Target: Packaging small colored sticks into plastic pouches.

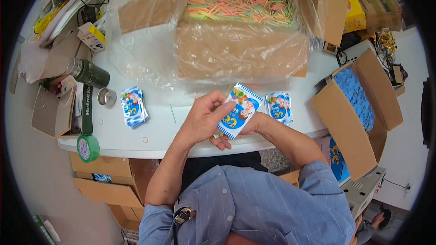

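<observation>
My left hand (pixel 203 117) grips a small white-and-blue printed packet (pixel 239 111), thumb across its front. Behind that packet lies most of my right hand (pixel 252 124), with its fingertips showing at the packet's lower left. Pale yellow-green thin sticks peek out by those fingertips and past the packet's upper edge; the rest of them is hidden. To the left is a stack of matching packets (pixel 133 106). Another pile of packets (pixel 278 107) lies right beyond my right wrist. Straight ahead, a plastic-lined cardboard box (pixel 240 52) holds many thin pink, green and yellow sticks (pixel 240 0).
A dark green flask (pixel 90 73), a metal cup (pixel 106 96) and green tape (pixel 88 148) stand at the left. At the right, an open carton (pixel 347 131) holds blue material (pixel 354 97). One loose green stick (pixel 172 113) and rubber bands lie on the white table (pixel 159 140).
</observation>
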`<state>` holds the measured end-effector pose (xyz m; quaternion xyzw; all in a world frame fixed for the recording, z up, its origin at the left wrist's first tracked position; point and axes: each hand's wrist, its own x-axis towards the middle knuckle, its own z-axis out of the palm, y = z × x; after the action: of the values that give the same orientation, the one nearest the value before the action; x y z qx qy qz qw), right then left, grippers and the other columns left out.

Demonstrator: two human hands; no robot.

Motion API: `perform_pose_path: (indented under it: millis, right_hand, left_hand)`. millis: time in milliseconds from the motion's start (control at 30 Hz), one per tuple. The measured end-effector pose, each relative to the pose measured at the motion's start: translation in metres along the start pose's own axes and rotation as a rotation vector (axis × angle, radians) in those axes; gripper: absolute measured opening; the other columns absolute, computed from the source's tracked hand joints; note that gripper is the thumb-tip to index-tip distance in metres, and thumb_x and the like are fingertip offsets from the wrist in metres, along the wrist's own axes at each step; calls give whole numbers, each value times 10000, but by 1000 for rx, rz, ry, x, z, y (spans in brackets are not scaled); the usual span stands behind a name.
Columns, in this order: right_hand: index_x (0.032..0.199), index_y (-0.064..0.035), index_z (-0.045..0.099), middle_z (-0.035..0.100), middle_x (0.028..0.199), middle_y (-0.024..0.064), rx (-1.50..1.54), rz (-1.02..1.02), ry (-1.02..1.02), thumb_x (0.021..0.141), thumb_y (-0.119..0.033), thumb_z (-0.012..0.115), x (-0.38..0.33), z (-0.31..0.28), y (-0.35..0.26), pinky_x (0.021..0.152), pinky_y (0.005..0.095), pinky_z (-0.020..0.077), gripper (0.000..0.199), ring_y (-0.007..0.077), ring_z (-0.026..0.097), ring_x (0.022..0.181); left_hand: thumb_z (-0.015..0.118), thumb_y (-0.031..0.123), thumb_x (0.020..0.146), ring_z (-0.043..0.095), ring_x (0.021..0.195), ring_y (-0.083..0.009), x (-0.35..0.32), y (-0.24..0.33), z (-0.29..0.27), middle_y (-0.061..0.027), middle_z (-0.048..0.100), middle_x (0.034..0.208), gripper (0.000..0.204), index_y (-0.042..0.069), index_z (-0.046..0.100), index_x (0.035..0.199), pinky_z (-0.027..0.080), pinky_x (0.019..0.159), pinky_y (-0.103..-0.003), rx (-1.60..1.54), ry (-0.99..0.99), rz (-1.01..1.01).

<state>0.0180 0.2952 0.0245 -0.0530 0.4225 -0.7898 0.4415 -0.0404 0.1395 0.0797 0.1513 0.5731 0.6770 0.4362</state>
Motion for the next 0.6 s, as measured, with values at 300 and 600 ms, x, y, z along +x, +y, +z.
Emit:
perform_pose_path:
  millis: [300,600]
  right_hand:
    - [957,-37,571,648,971,83,-729,-445,700,1022,-202,489,-11,-10,12,917,354,454,195,200,604,970]
    - [1016,-68,546,655,1051,98,-1187,-588,973,981,-125,543,1,-41,49,1001,377,370,67,246,566,1077]
  left_hand:
    - [629,86,956,645,861,-86,-13,-27,-52,-65,693,941,145,5,614,1075,517,785,-220,-219,617,545]
    - [620,155,970,683,873,-102,-45,-56,-64,-68,698,1002,180,25,597,1093,569,738,-246,-593,623,245]
